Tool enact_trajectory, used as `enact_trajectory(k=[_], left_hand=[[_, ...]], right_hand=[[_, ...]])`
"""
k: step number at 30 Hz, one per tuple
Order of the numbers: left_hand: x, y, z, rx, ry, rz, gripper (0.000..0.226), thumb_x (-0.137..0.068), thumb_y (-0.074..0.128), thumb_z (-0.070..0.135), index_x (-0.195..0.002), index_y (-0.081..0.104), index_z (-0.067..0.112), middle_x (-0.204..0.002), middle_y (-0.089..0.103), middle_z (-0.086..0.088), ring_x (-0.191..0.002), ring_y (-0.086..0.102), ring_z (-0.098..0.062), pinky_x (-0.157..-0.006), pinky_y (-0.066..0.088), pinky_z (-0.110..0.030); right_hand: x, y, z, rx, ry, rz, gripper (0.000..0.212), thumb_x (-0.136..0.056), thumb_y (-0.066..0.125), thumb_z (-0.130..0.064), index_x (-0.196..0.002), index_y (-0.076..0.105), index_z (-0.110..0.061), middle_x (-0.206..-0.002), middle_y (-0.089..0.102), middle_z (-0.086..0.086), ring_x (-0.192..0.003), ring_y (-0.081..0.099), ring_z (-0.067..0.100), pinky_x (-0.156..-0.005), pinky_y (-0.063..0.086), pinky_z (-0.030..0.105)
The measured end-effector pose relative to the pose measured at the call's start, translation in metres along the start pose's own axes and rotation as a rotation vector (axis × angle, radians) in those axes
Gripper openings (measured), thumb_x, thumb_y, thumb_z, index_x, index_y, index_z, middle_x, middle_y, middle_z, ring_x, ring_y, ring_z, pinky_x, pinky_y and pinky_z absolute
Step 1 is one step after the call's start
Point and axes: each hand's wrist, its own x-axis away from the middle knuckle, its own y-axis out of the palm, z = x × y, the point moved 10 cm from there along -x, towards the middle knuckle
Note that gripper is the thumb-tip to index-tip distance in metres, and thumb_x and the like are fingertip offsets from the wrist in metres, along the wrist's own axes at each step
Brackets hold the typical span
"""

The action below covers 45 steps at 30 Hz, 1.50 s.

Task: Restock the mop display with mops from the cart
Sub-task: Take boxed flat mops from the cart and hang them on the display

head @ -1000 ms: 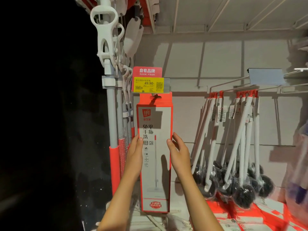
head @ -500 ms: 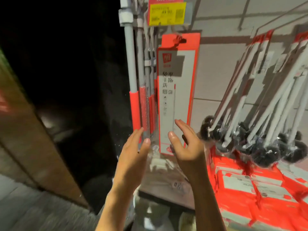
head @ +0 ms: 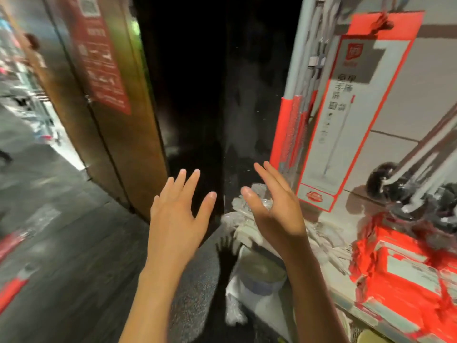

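Note:
A tall white and orange boxed mop (head: pixel 356 107) hangs on the display at the right. To its left hang grey mop poles with orange grips (head: pixel 286 125). My left hand (head: pixel 178 211) is raised with fingers spread and holds nothing. My right hand (head: pixel 274 206) is also lifted, fingers straight, empty, a little left of and below the box. Both hands are apart from the display. No cart shows in view.
White mop heads in plastic (head: pixel 249 219) lie low behind my right hand. Black toilet brushes (head: pixel 405 184) hang at the right above orange packs (head: pixel 405 263) on a shelf. A brown pillar with a red sign (head: pixel 103 78) stands left; grey floor (head: pixel 61 243) lies below it.
Both hands have let go of the boxed mop and dropped away from it. My view has swung left and down, so the display now sits at the right edge.

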Motion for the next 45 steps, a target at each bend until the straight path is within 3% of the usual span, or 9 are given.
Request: enact_trajectory(k=[2, 7, 17, 22, 25, 28, 34, 39, 45], left_hand=[[0.02, -0.029, -0.026, 0.006, -0.051, 0.041, 0.076, -0.089, 0.022, 0.072, -0.157, 0.026, 0.039, -0.167, 0.019, 0.008, -0.155, 0.011, -0.015, -0.124, 0.019, -0.052], [0.092, -0.114, -0.102, -0.003, -0.196, 0.161, 0.073, -0.091, 0.026, 0.072, -0.156, 0.028, 0.041, -0.167, 0.02, 0.011, -0.155, 0.011, -0.011, -0.125, 0.02, -0.051], [0.282, -0.27, -0.233, -0.093, -0.454, 0.372, 0.073, -0.095, 0.033, 0.071, -0.155, 0.038, 0.031, -0.165, 0.029, 0.002, -0.153, 0.022, -0.017, -0.124, 0.023, -0.048], [0.356, -0.326, -0.265, -0.135, -0.557, 0.447, 0.084, -0.087, 0.025, 0.075, -0.154, 0.04, 0.027, -0.163, 0.033, 0.0, -0.152, 0.025, -0.017, -0.123, 0.024, -0.045], [0.394, -0.352, -0.285, -0.131, -0.615, 0.499, 0.082, -0.088, 0.026, 0.073, -0.154, 0.041, 0.027, -0.163, 0.033, 0.0, -0.152, 0.026, -0.016, -0.124, 0.023, -0.042], [0.423, -0.371, -0.307, -0.106, -0.665, 0.553, 0.074, -0.092, 0.032, 0.066, -0.154, 0.041, 0.027, -0.161, 0.037, -0.001, -0.15, 0.028, -0.016, -0.123, 0.025, -0.041], [0.453, -0.393, -0.36, -0.072, -0.755, 0.6, 0.08, -0.089, 0.026, 0.074, -0.154, 0.039, 0.03, -0.161, 0.037, 0.005, -0.149, 0.029, -0.011, -0.122, 0.028, -0.044], [0.441, -0.416, -0.416, -0.057, -0.799, 0.6, 0.084, -0.087, 0.021, 0.081, -0.154, 0.037, 0.034, -0.161, 0.036, 0.005, -0.148, 0.031, -0.012, -0.12, 0.03, -0.045], [0.395, -0.422, -0.495, -0.014, -0.798, 0.505, 0.072, -0.096, 0.026, 0.074, -0.155, 0.035, 0.034, -0.162, 0.035, 0.005, -0.148, 0.031, -0.012, -0.121, 0.028, -0.044]], right_hand=[[0.012, 0.028, -0.026, -0.013, -0.048, -0.045, 0.074, -0.08, 0.044, -0.07, -0.148, 0.043, -0.04, -0.159, 0.03, -0.021, -0.141, 0.024, -0.011, -0.099, 0.006, -0.008], [0.071, 0.111, -0.1, -0.11, -0.141, -0.23, 0.073, -0.085, 0.042, -0.074, -0.151, 0.036, -0.043, -0.16, 0.026, -0.025, -0.143, 0.019, -0.012, -0.109, 0.018, 0.015], [0.232, 0.252, -0.247, -0.248, -0.289, -0.524, 0.07, -0.086, 0.044, -0.075, -0.149, 0.038, -0.046, -0.158, 0.027, -0.026, -0.142, 0.019, -0.015, -0.101, 0.013, 0.0], [0.292, 0.3, -0.3, -0.295, -0.343, -0.657, 0.068, -0.087, 0.047, -0.072, -0.149, 0.04, -0.043, -0.16, 0.027, -0.023, -0.143, 0.017, -0.014, -0.111, 0.02, 0.016], [0.322, 0.328, -0.332, -0.299, -0.396, -0.726, 0.063, -0.091, 0.053, -0.063, -0.149, 0.042, -0.041, -0.159, 0.029, -0.022, -0.132, 0.011, -0.029, -0.104, 0.011, 0.001], [0.346, 0.355, -0.36, -0.316, -0.423, -0.793, 0.06, -0.093, 0.055, -0.058, -0.149, 0.043, -0.039, -0.159, 0.031, -0.02, -0.138, 0.018, -0.02, -0.101, 0.011, -0.002], [0.374, 0.416, -0.394, -0.366, -0.445, -0.877, 0.059, -0.094, 0.056, -0.052, -0.147, 0.049, -0.029, -0.157, 0.039, -0.012, -0.145, 0.027, -0.004, -0.12, 0.024, 0.023], [0.373, 0.483, -0.414, -0.353, -0.436, -0.917, 0.058, -0.095, 0.054, -0.054, -0.148, 0.047, -0.032, -0.158, 0.038, -0.01, -0.144, 0.027, 0.0, -0.112, 0.019, 0.018], [0.348, 0.569, -0.425, -0.371, -0.315, -0.965, 0.072, -0.086, 0.046, -0.068, -0.148, 0.045, -0.033, -0.159, 0.037, -0.009, -0.147, 0.029, 0.006, -0.117, 0.021, 0.027]])
